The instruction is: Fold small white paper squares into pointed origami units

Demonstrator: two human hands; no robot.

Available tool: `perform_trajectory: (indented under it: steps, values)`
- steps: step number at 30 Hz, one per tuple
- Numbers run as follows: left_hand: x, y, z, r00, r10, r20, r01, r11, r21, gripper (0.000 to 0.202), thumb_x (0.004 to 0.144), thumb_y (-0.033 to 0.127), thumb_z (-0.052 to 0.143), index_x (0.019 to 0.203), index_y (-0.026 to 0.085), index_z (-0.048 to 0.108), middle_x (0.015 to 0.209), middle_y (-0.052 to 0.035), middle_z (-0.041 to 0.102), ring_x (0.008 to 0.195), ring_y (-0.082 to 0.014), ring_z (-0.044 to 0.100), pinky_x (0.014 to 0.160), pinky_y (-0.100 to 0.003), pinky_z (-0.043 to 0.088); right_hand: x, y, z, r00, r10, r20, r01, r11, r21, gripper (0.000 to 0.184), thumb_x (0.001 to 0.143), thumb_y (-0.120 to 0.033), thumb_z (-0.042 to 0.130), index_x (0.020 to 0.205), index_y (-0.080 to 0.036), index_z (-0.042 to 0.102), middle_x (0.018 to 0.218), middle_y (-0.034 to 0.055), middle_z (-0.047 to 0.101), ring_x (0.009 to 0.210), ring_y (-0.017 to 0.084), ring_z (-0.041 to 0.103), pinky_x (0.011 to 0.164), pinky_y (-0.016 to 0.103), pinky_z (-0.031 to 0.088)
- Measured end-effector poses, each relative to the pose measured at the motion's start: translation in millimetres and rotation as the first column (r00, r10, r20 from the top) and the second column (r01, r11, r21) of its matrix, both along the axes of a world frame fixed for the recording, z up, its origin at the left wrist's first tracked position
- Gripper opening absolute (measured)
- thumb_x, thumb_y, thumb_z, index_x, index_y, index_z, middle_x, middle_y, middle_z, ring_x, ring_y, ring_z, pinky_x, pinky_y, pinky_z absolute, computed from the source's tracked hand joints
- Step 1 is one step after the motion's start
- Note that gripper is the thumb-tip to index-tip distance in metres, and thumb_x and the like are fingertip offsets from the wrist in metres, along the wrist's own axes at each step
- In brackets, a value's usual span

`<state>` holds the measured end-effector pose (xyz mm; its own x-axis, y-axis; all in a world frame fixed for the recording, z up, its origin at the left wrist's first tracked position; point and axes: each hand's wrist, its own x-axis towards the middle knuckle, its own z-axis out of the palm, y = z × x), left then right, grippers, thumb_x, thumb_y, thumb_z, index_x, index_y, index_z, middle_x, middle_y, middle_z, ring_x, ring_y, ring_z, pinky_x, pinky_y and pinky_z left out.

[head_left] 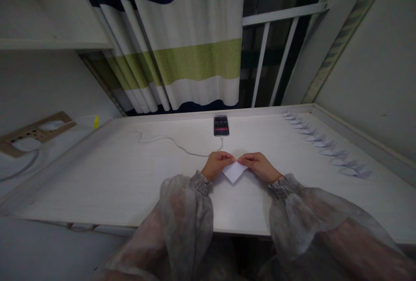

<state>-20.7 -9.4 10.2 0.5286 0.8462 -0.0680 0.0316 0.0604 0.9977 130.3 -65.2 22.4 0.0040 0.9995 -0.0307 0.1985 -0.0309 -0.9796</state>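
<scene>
A small white folded paper (234, 172) is held just above the table, one corner pointing toward me. My left hand (218, 164) pinches it near its upper corner from the left. From the right, my right hand (259, 166) pinches the same upper part, so the fingertips of both hands nearly meet. The finer folds in the paper are too small to make out. Just beyond my hands lies a phone (221, 125), its screen lit and partly blurred, with a white cable (182, 147) running from it to the left.
Along the right side of the white table (107, 185) stands a row of several folded white paper pieces (325, 144). A wooden-coloured power strip (39, 131) with plugs sits at the left wall. Raised edges border the table; a striped curtain (201, 55) hangs behind it.
</scene>
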Motion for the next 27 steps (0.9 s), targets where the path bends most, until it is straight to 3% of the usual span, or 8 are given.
perform_trajectory:
  steps: [13, 22, 27]
  values:
    - [-0.8, 2.8, -2.3, 0.997, 0.034, 0.074, -0.034, 0.999, -0.001, 0.027, 0.053, 0.034, 0.070, 0.063, 0.011, 0.061, 0.055, 0.0016, 0.056, 0.049, -0.0063, 0.045, 0.048, -0.020, 0.033, 4.7, 2.5, -3.3, 0.996, -0.088, -0.015, 0.088, 0.996, 0.008, 0.027, 0.060, -0.038, 0.061, 0.065, -0.012, 0.066, 0.053, 0.0008, 0.059, 0.050, 0.010, 0.047, 0.052, 0.025, 0.037]
    - [0.3, 2.4, -3.4, 0.999, -0.035, 0.012, 0.035, 0.999, 0.012, 0.031, 0.052, 0.035, 0.071, 0.068, 0.010, 0.062, 0.056, -0.0005, 0.059, 0.049, -0.0068, 0.047, 0.049, -0.020, 0.034, 3.6, 2.5, -6.8, 0.999, -0.029, 0.027, 0.028, 0.999, 0.038, 0.027, 0.063, -0.038, 0.059, 0.066, -0.012, 0.068, 0.055, 0.0013, 0.060, 0.051, 0.010, 0.048, 0.053, 0.024, 0.039]
    - [0.1, 1.9, -2.6, 1.000, -0.002, 0.018, 0.001, 1.000, 0.016, 0.030, 0.051, 0.035, 0.071, 0.065, 0.010, 0.063, 0.055, 0.0001, 0.058, 0.048, -0.0066, 0.046, 0.047, -0.020, 0.033, 5.8, 4.1, -8.3, 0.998, -0.063, 0.032, 0.061, 0.997, 0.041, 0.026, 0.061, -0.038, 0.062, 0.067, -0.013, 0.067, 0.056, 0.0017, 0.061, 0.051, 0.011, 0.050, 0.052, 0.024, 0.041]
